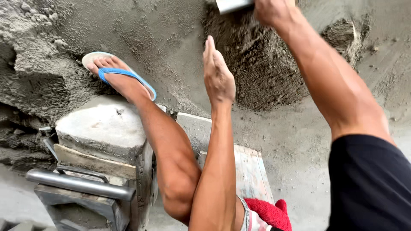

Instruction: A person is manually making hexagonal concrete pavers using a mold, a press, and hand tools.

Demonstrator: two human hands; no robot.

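Two hands up: your right hand [274, 9] is clenched on a metal tool [233, 5] at the top edge, just above the damp sand-cement pile [261, 72] on the ground; your left hand [218, 75] hovers flat, fingers straight, gripping nothing. Judging by its look, the mix will handle heavy, gritty, crumbly — take it from the loose near edge with the blade, not bare fingers. Your sandalled foot [117, 75] rests by a concrete block [102, 126].

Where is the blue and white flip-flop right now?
In the head view, the blue and white flip-flop is at upper left, on a foot resting on grey sand, just above the grey concrete block.
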